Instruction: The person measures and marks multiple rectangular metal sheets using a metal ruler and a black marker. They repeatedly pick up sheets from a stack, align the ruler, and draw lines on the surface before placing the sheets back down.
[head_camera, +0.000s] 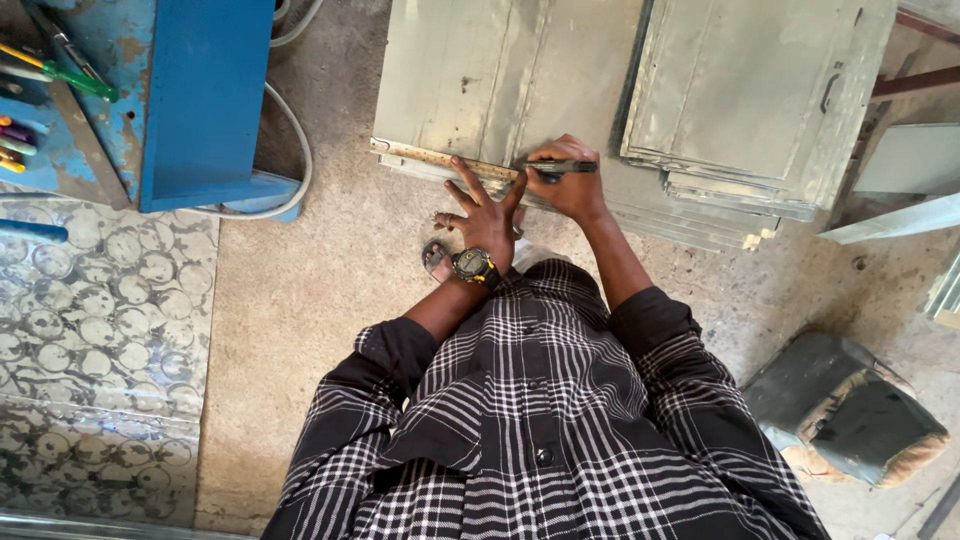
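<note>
Blue metal stand (205, 95) at ten o'clock, paint chipped and rusty, with coloured pens (30, 65) at its far left edge and a white cable (295, 150) looping round its base. Below that, at eight o'clock, patterned sheet flooring (95, 330) printed with pale circles. Bare concrete floor (300, 300) through the middle.

Left hand (483, 215) just above centre, toward twelve o'clock: fingers spread apart and pressed flat, fingertips touching a wooden ruler (440, 158) and pinning it down. Black and yellow wristwatch (472, 265) on that wrist; sandalled foot (436, 257) showing just beside it, at nine o'clock from the watch.

Ruler lying along the near edge of a pale grey-green metal sheet (480, 70), running from eleven o'clock toward twelve, one end under the left fingers.

Right hand (568, 180) at twelve o'clock, just beside the left, closed round a dark marker (558, 167) held level, tip pointing left toward the ruler's end, over the same sheet.

Further right, at one o'clock, a stack of panelled grey metal doors (760, 90), edges stepped. At four o'clock, a worn black cushioned seat (845, 410) with torn edges on the floor. Black and white checked shirt (540, 420) filling six o'clock.
</note>
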